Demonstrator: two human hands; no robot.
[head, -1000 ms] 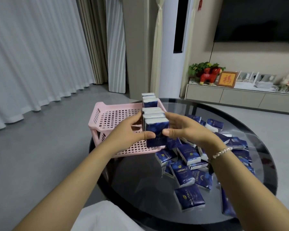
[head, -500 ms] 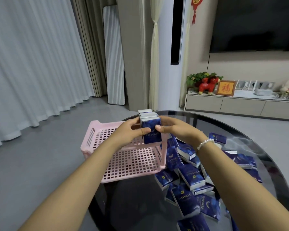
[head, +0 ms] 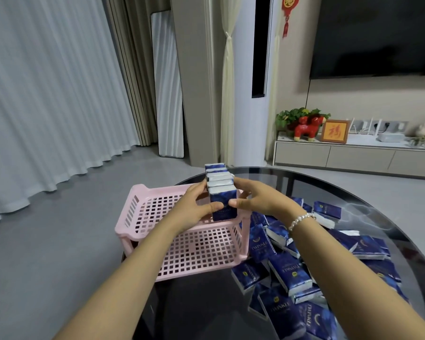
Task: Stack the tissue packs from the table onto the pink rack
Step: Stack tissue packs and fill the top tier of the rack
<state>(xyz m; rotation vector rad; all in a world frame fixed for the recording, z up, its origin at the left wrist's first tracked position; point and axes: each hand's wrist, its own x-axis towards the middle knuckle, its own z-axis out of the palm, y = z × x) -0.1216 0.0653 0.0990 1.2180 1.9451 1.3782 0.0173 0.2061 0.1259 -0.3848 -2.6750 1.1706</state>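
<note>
Both hands are clamped on a row of upright tissue packs (head: 222, 192) on the pink rack's (head: 142, 217) top tier: left hand (head: 194, 209) at nine o'clock, right hand (head: 258, 201) at three. Loose packs (head: 290, 273) litter the glass counter (head: 206, 312).

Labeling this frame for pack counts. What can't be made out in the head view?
- Row of tissue packs: both hands cover its sides, left hand and right hand, so the count is unsure.
- Pink rack: where the row's base sits is hidden by the hands.
- Loose packs on the glass table: the right forearm and the bottom edge cut the pile.
- Small print on the packs: too small to read.
</note>
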